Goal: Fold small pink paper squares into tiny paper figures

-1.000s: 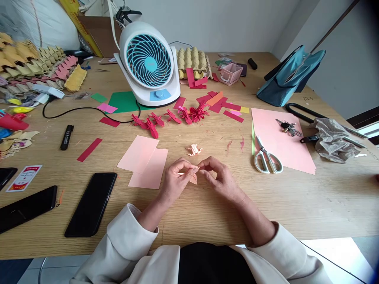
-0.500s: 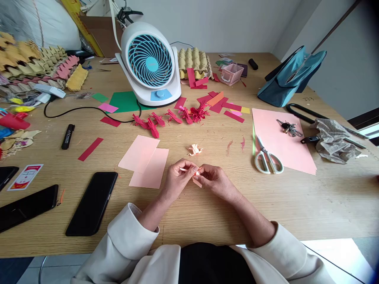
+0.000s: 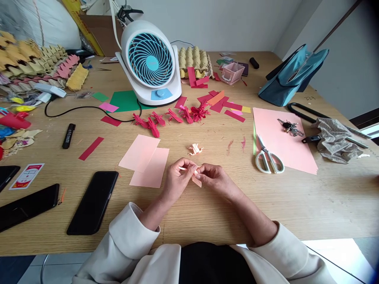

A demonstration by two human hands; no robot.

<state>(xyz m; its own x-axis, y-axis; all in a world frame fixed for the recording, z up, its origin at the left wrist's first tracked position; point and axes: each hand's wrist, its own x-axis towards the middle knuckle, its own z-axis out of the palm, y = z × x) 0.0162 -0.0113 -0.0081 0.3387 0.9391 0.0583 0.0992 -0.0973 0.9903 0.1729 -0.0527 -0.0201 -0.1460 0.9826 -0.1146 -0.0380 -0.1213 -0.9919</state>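
Both of my hands meet over the middle of the table, pinching one small piece of pale pink paper [image 3: 196,181]. My left hand [image 3: 179,175] grips it from the left, thumb against fingers. From the other side my right hand [image 3: 214,177] pinches it with thumb and forefinger. A strip of the paper hangs below the fingertips; the rest is hidden. Just beyond my hands lies a small frilled pale pink paper flower [image 3: 196,149]. Two pale pink paper sheets [image 3: 149,167] overlap to the left of my left hand.
White-handled scissors [image 3: 268,156] rest partly on large pink paper [image 3: 287,146] at right, with keys [image 3: 290,128]. A row of red paper flowers [image 3: 171,116] lies before the white fan [image 3: 151,63]. Phones [image 3: 92,203] and a black marker [image 3: 68,136] are at left.
My hands stay together on the paper with only slight finger movement. The whole view has shifted very slightly.
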